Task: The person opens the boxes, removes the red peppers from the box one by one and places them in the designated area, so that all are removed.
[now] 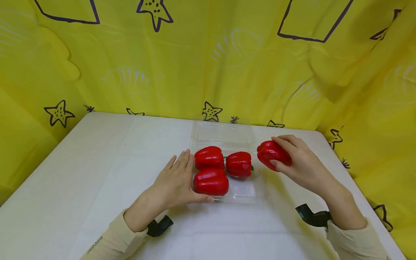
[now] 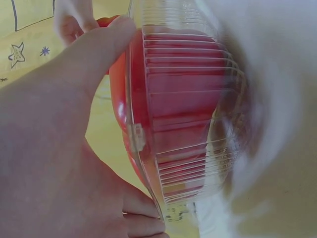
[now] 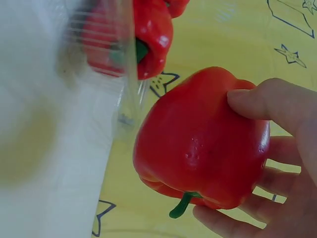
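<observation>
My right hand [image 1: 302, 164] holds a red bell pepper [image 1: 273, 155] in the air, to the right of a clear plastic container [image 1: 243, 189]. The right wrist view shows the thumb on one side of this pepper [image 3: 203, 144] and fingers on the other, its green stem exposed. Inside the container lie a back-left pepper [image 1: 209, 158], a front-left pepper [image 1: 211, 182] and a right pepper [image 1: 238, 164]. With fingers straight, my left hand [image 1: 175, 182] rests against the container's left side, the thumb along its front rim. Through the ribbed container wall [image 2: 183, 114], red shows in the left wrist view.
The container's clear lid [image 1: 222, 133] is folded back toward the far table edge. A white cloth covers the table [image 1: 139, 144]. Behind and on both sides hangs a yellow patterned curtain [image 1: 182, 65]. Black curved pieces [image 1: 313, 216] sit at both wrists.
</observation>
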`<control>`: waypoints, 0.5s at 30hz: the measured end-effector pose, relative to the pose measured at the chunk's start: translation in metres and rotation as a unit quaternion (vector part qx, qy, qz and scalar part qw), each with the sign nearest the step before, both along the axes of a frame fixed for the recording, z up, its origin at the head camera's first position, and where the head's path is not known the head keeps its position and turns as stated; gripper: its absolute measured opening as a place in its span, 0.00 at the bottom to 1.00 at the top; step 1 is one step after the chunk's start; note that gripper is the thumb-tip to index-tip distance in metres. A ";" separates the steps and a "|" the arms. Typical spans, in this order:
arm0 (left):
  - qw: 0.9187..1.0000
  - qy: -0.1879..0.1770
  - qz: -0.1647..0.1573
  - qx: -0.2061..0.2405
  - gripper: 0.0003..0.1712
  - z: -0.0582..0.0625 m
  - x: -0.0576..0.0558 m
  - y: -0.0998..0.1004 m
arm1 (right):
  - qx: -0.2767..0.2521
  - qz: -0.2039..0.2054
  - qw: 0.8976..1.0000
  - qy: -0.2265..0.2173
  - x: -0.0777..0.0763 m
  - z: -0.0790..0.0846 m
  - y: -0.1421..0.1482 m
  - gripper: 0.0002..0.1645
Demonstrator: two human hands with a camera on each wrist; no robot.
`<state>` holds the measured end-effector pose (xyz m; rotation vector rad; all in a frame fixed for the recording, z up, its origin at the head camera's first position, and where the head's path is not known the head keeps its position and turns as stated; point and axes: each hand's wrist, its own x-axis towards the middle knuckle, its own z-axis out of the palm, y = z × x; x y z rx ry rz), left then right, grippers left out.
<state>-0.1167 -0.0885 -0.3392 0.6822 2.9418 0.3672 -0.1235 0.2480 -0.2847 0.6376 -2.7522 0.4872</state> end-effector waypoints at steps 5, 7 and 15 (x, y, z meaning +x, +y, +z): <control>1.000 -0.006 0.004 0.001 0.74 0.001 -0.001 -0.001 | 0.010 -0.009 1.000 0.015 -0.005 -0.005 0.006 0.35; 1.000 -0.009 0.006 0.000 0.74 0.002 -0.001 -0.002 | 0.014 -0.013 1.000 0.010 -0.008 -0.007 0.009 0.35; 1.000 -0.019 0.010 -0.001 0.74 0.004 0.000 -0.004 | 0.030 -0.023 0.999 -0.012 -0.017 -0.016 0.020 0.37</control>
